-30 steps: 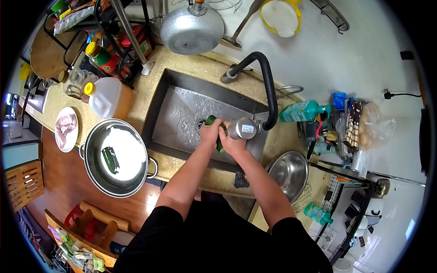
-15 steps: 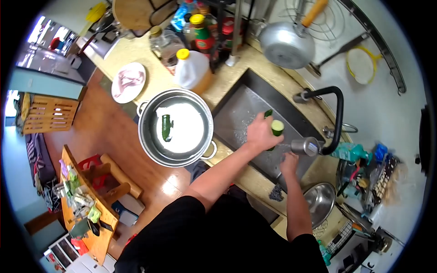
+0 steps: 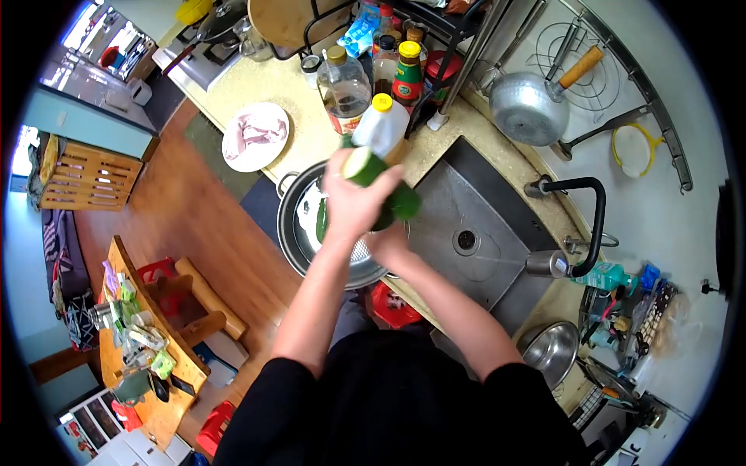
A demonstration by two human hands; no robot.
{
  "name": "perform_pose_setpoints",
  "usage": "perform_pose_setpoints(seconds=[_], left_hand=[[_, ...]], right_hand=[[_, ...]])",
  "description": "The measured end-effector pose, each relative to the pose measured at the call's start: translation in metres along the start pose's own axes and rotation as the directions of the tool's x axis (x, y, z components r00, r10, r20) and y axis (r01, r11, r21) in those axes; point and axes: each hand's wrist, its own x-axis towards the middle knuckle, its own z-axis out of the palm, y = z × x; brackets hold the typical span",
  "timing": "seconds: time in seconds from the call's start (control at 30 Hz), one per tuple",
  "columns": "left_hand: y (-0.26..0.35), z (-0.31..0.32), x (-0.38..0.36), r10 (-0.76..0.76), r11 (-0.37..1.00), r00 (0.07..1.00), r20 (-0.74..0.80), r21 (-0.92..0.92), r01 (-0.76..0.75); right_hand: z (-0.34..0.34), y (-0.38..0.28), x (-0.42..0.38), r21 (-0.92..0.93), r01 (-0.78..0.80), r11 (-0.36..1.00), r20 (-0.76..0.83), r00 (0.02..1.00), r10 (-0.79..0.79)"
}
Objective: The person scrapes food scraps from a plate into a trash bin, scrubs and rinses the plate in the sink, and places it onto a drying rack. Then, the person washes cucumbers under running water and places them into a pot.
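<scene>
A thick green vegetable with a pale cut end (image 3: 365, 167) is in my left hand (image 3: 350, 198), whose fingers wrap round it above the steel pot (image 3: 290, 247). More dark green pieces show beside it, partly hidden by the hand. My right hand (image 3: 386, 242) is just below, at the pot's right side; its fingers are hidden behind the vegetable and my left hand. Inside the pot lies a green piece (image 3: 322, 220). To the right, the grey sink (image 3: 458, 202) shows its drain, and a thin stream comes from the black faucet (image 3: 597, 210).
A plate of meat (image 3: 256, 137) rests on the counter at the upper left. Behind the pot stand a white jug with a yellow cap (image 3: 382, 128) and several bottles. A metal bowl (image 3: 550, 351) sits right of the sink. Pans and strainers hang on the wall.
Both hands have moved left from the sink to above the pot, the left one carrying green vegetable pieces. The view has shifted, and the sink drain is now visible.
</scene>
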Motion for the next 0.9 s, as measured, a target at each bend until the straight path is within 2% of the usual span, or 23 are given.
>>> perform_pose_setpoints(seconds=[0.1,0.13,0.17,0.27,0.3,0.33,0.37,0.4,0.43,0.5,0.57,0.63,0.7,0.77,0.83,0.87,0.9], left_hand=[[0.017,-0.053,0.000,-0.027,0.999,0.998,-0.058,0.017,0.028],[0.020,-0.063,-0.002,-0.033,0.999,0.996,-0.082,-0.021,0.031],[0.022,-0.073,-0.005,-0.045,0.997,0.994,-0.102,-0.059,0.039],[-0.005,-0.100,-0.010,-0.072,0.993,0.992,-0.105,-0.101,0.061],[-0.007,-0.102,-0.012,-0.107,0.990,0.989,-0.098,-0.107,0.096],[-0.006,-0.100,-0.013,-0.140,0.982,0.986,-0.093,-0.139,0.126],[-0.008,-0.099,-0.014,-0.183,0.971,0.980,-0.073,-0.169,0.168],[-0.006,-0.092,-0.015,-0.203,0.958,0.978,-0.046,-0.218,0.188],[-0.003,-0.084,-0.017,-0.222,0.942,0.975,-0.023,-0.264,0.208],[-0.009,-0.068,-0.019,-0.217,0.933,0.972,0.094,-0.272,0.235],[-0.014,-0.044,-0.024,-0.226,0.924,0.950,0.217,-0.259,0.280],[-0.010,-0.010,-0.035,-0.238,0.914,0.922,0.305,-0.250,0.319],[-0.009,0.025,-0.049,-0.271,0.888,0.882,0.385,-0.253,0.383],[-0.016,0.058,-0.065,-0.298,0.873,0.854,0.426,-0.239,0.424],[-0.022,0.086,-0.081,-0.335,0.869,0.815,0.473,-0.179,0.461],[-0.025,0.099,-0.088,-0.339,0.877,0.800,0.496,-0.142,0.459],[-0.028,0.109,-0.095,-0.343,0.885,0.785,0.516,-0.103,0.455]], right_hand=[[0.056,-0.027,0.022,0.190,0.296,0.936,-0.027,0.955,-0.296],[0.093,-0.009,0.026,0.070,0.301,0.951,0.012,0.953,-0.302],[0.143,0.024,0.028,-0.051,0.296,0.954,0.051,0.955,-0.294],[0.138,0.007,0.042,-0.038,0.088,0.995,0.267,0.961,-0.075],[0.124,-0.001,0.046,0.053,0.006,0.999,0.309,0.951,-0.022],[0.115,0.001,0.041,0.192,0.076,0.978,0.121,0.988,-0.100],[0.096,0.000,0.039,0.351,-0.013,0.936,0.124,0.992,-0.033],[0.068,0.000,0.035,0.525,-0.222,0.821,0.235,0.966,0.110],[0.035,0.002,0.029,0.651,-0.415,0.635,0.369,0.905,0.214],[-0.047,0.012,0.009,0.840,-0.410,0.355,0.335,0.907,0.256],[-0.128,0.047,-0.027,0.896,-0.443,0.011,0.428,0.872,0.239],[-0.183,0.071,-0.062,0.924,-0.378,0.061,0.324,0.858,0.399],[-0.201,0.160,-0.085,0.928,-0.368,-0.058,0.349,0.804,0.482],[-0.209,0.215,-0.092,0.954,-0.293,-0.063,0.255,0.685,0.683],[-0.218,0.249,-0.094,0.959,-0.102,-0.265,0.269,0.622,0.736],[-0.211,0.291,-0.093,0.935,-0.045,-0.351,0.294,0.649,0.701],[-0.213,0.291,-0.090,0.900,0.007,-0.437,0.316,0.680,0.662]])
